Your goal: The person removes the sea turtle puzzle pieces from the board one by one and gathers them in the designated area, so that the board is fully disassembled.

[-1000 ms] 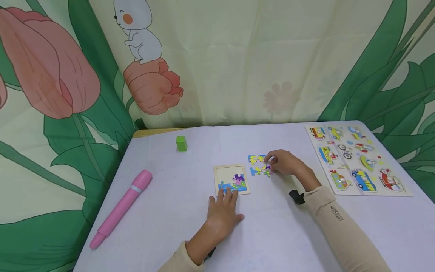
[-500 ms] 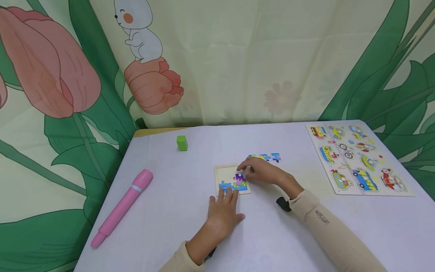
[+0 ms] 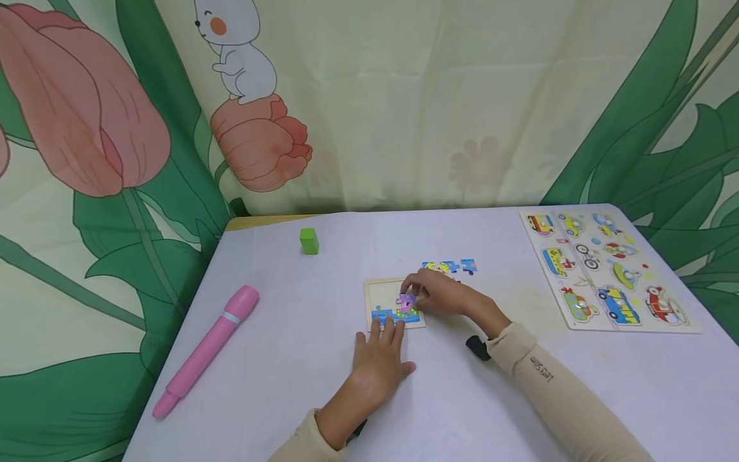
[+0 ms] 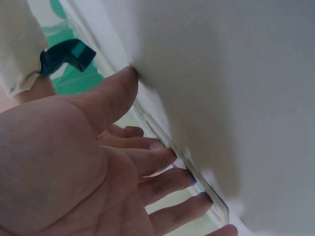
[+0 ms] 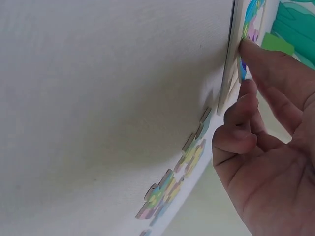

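A small square wooden puzzle tray (image 3: 369,292) lies mid-table, with blue, green and pink-purple jigsaw pieces (image 3: 388,314) fitted along its bottom and lower right. My left hand (image 3: 378,369) has its fingers spread, fingertips resting on the tray's near edge; in the left wrist view they touch its rim (image 4: 197,179). Above the tray's right side, my right hand (image 3: 441,294) pinches a jigsaw piece between thumb and fingers. Only a blue edge of that piece (image 5: 242,71) shows in the right wrist view. Its picture is mostly hidden by the fingers.
Several loose jigsaw pieces (image 3: 469,265) lie behind the right hand, partly hidden by it. A vehicle peg-puzzle board (image 3: 589,282) lies at the right. A green block (image 3: 309,242) stands at the back left, and a pink stick-like toy (image 3: 204,353) lies at the left.
My right hand has moved left from the loose pieces to the tray, bringing a jigsaw piece, then shifted slightly over the tray's right side. My left hand has stayed at the near edge.
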`<act>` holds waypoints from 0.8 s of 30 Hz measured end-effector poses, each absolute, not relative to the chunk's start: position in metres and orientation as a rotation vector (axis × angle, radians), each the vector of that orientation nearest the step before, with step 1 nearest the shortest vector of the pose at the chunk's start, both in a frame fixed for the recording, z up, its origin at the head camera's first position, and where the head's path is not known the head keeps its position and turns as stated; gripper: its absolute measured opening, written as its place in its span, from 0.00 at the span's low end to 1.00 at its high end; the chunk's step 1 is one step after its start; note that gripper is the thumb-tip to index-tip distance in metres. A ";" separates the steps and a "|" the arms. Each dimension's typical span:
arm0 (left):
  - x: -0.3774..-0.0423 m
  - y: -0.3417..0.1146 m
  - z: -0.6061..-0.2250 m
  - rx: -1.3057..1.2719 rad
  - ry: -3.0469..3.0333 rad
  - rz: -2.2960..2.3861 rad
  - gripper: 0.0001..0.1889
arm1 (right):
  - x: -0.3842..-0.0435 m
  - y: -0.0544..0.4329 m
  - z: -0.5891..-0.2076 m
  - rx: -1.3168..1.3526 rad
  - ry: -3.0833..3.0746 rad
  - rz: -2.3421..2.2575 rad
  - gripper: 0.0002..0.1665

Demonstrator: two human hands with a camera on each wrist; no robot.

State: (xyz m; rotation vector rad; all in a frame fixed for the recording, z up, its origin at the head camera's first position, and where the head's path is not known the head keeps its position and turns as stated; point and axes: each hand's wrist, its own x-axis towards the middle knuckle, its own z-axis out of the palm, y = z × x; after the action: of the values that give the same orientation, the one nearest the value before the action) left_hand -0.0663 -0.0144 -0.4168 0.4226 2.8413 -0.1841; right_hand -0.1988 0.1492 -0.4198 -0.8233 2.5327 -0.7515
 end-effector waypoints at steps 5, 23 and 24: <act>-0.067 -0.015 -0.416 0.425 2.838 -0.185 0.43 | -0.200 0.148 -0.421 -0.817 2.544 -0.787 0.17; -0.068 -0.015 -0.415 0.408 2.814 -0.172 0.43 | -0.205 0.176 -0.412 -0.844 2.553 -1.028 0.15; -0.068 -0.015 -0.415 0.407 2.811 -0.172 0.42 | -0.206 0.182 -0.412 -0.805 2.561 -1.025 0.15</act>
State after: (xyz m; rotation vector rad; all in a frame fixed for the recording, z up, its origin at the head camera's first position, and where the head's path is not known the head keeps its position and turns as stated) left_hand -0.0679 -0.0153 -0.4148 0.4071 2.8111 -0.1718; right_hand -0.2060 0.1820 -0.4117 -0.8045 2.5607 -1.0248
